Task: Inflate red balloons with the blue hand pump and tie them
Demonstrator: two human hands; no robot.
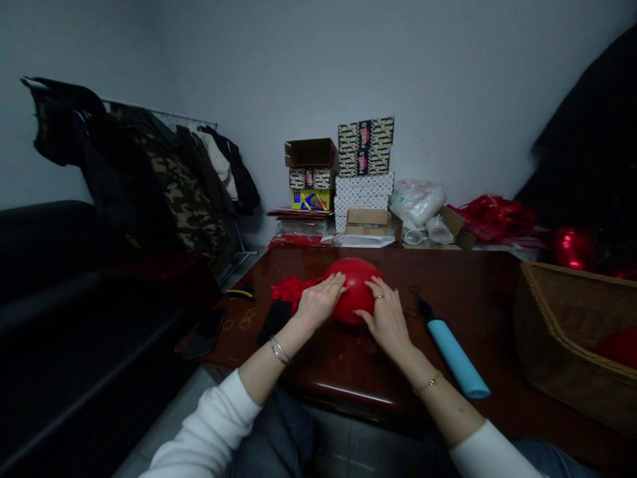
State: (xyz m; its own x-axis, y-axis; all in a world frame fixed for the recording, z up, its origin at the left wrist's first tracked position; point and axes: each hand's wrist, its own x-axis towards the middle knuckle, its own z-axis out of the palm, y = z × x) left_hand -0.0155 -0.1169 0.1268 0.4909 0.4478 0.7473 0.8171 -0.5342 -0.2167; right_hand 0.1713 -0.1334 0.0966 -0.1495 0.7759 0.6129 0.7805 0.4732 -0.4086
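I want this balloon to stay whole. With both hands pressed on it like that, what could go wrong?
The ring on the right hand lies against the red balloon and might nick it. Pressed from the left hand too, it could squirt out toward the table edge.

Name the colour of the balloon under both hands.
Red, plain; the balloon shows clearly in the head view.

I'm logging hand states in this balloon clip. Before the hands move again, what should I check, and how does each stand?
1. Left hand on the red balloon: ok.
2. Right hand on the balloon: ok.
3. Balloon inflated, resting on the dark wooden table: ok.
4. Balloon neck tied: cannot tell, hidden.
5. Blue pump apart from the right hand: ok.
6. Loose red balloons left of the balloon: ok.
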